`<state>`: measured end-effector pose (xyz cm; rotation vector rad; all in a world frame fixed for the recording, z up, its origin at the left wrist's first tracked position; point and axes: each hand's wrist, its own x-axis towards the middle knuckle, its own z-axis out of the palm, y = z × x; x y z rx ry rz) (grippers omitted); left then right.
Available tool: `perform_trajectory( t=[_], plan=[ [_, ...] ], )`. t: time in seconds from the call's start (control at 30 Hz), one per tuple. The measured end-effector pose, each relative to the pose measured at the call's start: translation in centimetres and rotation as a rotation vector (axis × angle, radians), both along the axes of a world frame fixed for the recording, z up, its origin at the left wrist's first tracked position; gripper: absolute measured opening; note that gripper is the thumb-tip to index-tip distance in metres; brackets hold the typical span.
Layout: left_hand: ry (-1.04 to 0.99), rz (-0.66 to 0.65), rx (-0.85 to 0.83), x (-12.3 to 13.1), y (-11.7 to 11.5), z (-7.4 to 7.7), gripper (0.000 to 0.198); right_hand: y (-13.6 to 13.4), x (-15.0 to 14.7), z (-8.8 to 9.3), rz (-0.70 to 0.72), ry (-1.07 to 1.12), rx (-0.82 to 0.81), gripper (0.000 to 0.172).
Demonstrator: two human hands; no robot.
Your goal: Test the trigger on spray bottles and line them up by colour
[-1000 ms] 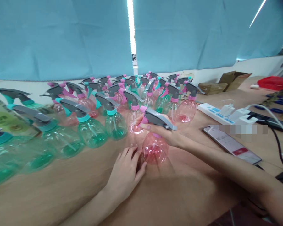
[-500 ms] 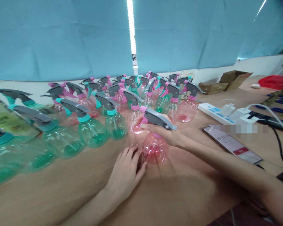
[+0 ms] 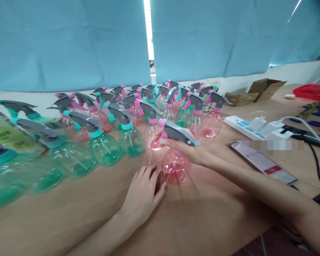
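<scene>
A pink see-through spray bottle [image 3: 176, 170] with a grey and pink trigger head stands upright on the table in front of me. My right hand [image 3: 186, 147] is closed round its neck and trigger, thumb and fingertips near the pink nozzle end. Just left of the bottle's base, my left hand [image 3: 144, 188] rests on the tabletop with its fingers apart, holding nothing. Its fingertips come close to the bottle; whether they touch it I cannot tell. Another pink spray bottle [image 3: 152, 137] and a green spray bottle [image 3: 132, 142] stand just beyond my hands.
Several more green and pink spray bottles crowd the back and left of the table [image 3: 96, 213]. On the right lie a phone [image 3: 264, 161], a power strip [image 3: 242, 128] with plugs and cables, open cardboard boxes [image 3: 266, 90] and a red plastic item [image 3: 313, 92].
</scene>
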<state>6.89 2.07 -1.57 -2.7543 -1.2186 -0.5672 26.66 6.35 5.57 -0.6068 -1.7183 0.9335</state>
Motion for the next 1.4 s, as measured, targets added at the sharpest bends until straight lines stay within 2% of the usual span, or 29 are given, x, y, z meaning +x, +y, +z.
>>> perform_trajectory(
  t=[0.23,0.47,0.67,1.07,1.27,1.4],
  plan=[
    [0.010,0.004,0.004,0.03,0.05,-0.01,0.029,0.04,-0.04,0.30,-0.017,-0.025,0.042,0.012],
    [0.006,0.001,-0.011,0.07,0.00,0.08,0.030,-0.24,-0.19,0.67,-0.079,-0.055,0.047,0.028],
    [0.029,0.006,-0.033,0.17,-0.01,0.20,0.031,-0.11,-0.20,0.64,-0.131,-0.082,0.085,0.032],
    [0.016,0.013,-0.019,0.16,-0.04,0.13,0.029,0.01,-0.07,0.26,-0.167,-0.088,0.084,0.028],
    [0.018,0.008,-0.020,0.08,-0.03,0.02,0.031,-0.03,-0.06,0.23,-0.126,-0.063,0.091,0.031],
    [0.012,0.002,-0.009,0.09,-0.03,0.00,0.030,-0.36,-0.14,0.64,-0.090,-0.033,0.063,0.017]
  ],
)
